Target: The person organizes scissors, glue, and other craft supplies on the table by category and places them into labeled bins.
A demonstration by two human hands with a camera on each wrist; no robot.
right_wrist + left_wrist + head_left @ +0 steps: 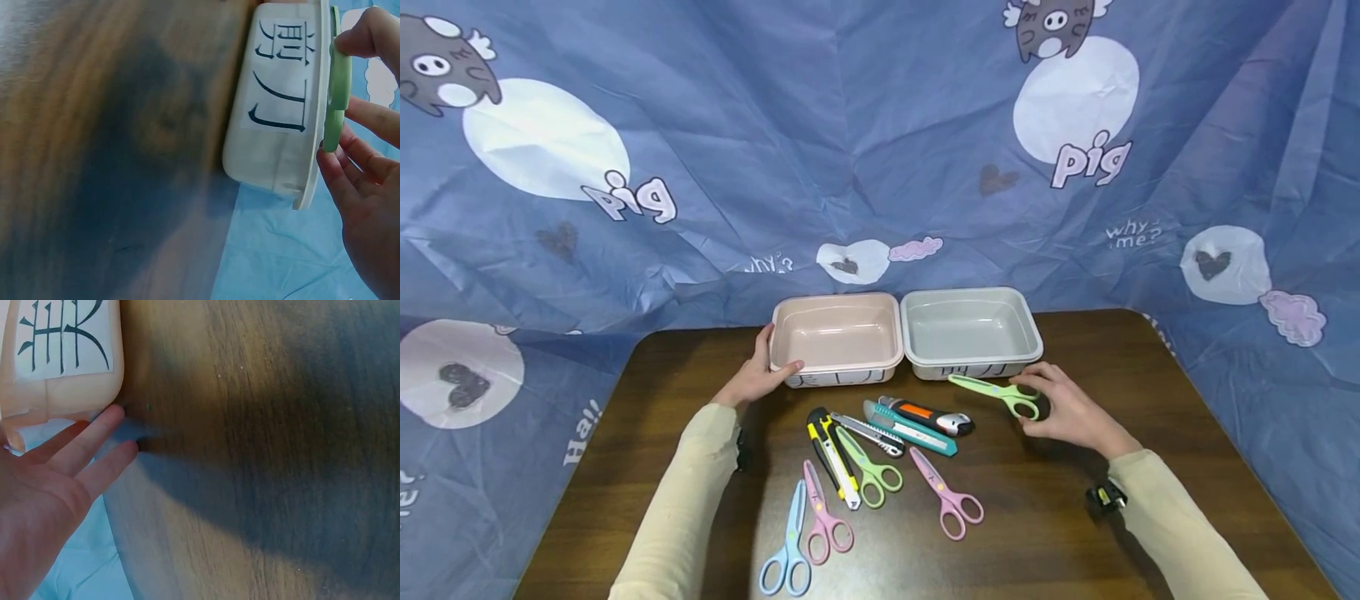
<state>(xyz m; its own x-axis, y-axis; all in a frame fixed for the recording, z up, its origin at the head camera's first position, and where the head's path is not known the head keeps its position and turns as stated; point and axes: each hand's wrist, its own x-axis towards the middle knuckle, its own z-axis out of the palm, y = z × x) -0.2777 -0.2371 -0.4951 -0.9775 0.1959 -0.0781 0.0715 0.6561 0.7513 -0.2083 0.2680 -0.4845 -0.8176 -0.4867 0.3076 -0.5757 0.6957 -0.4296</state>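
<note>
Boxes [838,342] abreast on table [1037,517], cutters [916,430] and scissors [948,494] before them

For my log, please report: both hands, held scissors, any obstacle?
Left hand touches pink container. Right hand holds green scissors near gray container. No obstacle apparent there.

Green scissors [994,391] are held by the right hand [1067,410] near the grey tray [970,343]; the pink tray [838,346] is touched by the left hand [755,379]; four utility knives [916,429] are laid nearby.
</note>
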